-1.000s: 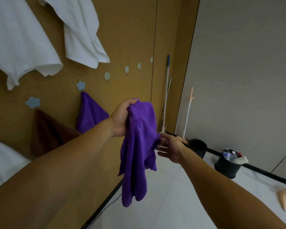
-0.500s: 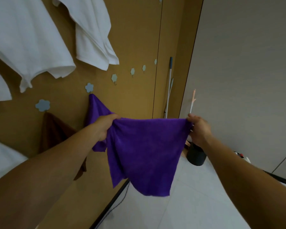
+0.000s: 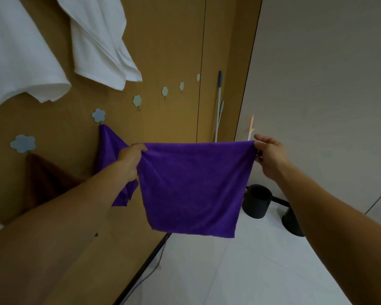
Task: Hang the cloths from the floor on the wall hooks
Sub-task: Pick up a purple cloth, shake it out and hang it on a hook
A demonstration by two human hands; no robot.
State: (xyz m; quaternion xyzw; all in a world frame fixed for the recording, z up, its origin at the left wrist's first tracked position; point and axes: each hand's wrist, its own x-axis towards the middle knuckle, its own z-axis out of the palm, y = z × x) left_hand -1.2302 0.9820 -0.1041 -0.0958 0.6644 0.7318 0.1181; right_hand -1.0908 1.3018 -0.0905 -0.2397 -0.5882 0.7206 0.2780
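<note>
Our left hand and right hand each pinch a top corner of the purple cloth, stretched level between them; the free flower hook is up-left, nearer our left hand.

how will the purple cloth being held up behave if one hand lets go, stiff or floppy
Probably floppy: the purple cloth stays flat only because the left hand and right hand hold its top corners; released, it would likely droop. It seems light, since pinches alone carry it. Its fuzzy surface probably resists slipping.
</note>
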